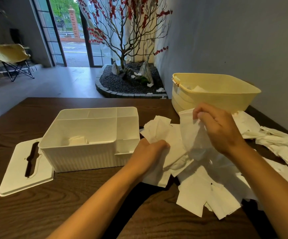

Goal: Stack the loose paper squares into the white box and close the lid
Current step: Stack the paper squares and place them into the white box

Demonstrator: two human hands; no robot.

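The white box (81,155) stands open on the dark wooden table, left of centre, with a little white paper (77,140) lying in its large compartment. Its slotted lid (17,171) lies flat on the table to the box's left. Loose white paper squares (207,192) spread in a heap over the right half of the table. My left hand (148,153) grips a bunch of paper squares (157,128) just right of the box. My right hand (220,128) is raised above the heap and pinches a hanging sheet (195,142).
A pale yellow plastic tub (213,99) with paper inside sits at the table's far right, by the grey wall. Beyond the table's far edge are a floor bed of gravel with a red-blossomed tree (122,40), and a folding chair (10,57) at far left.
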